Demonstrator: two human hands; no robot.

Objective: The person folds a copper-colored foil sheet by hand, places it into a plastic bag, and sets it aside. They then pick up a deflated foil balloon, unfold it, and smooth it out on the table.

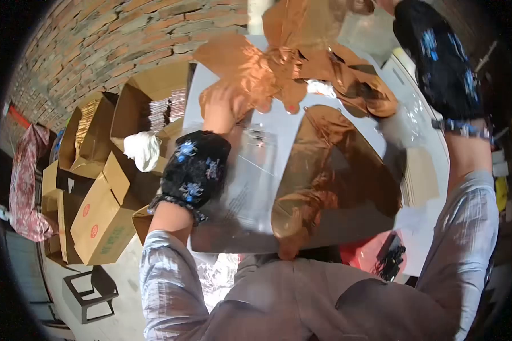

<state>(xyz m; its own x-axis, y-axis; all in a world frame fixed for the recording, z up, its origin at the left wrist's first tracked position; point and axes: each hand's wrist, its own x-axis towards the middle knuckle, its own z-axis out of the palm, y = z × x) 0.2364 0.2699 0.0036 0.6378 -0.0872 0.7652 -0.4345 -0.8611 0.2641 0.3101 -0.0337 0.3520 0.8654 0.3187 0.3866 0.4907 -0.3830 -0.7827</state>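
Head view: left hand (226,105) spread on the far foil (233,57); right hand (387,4) cut off at the edge, grip undeterminable. Near foil (347,165) lies bodyward of both hands, long axis running outward, left hand nearer. Left of that hand, cartons (129,111) hold silver (160,115) and gold packs (86,128).

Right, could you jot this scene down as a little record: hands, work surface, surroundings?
Left hand: on the copper-coloured foil shapes; grip unclear
Right hand: at the picture's top edge, mostly cut off
Work surface: grey, bearing the foil shapes, a wide brown foil piece and clear plastic packaging
Left of picture: cardboard boxes, a white bundle, a small dark stool
Background: brick wall
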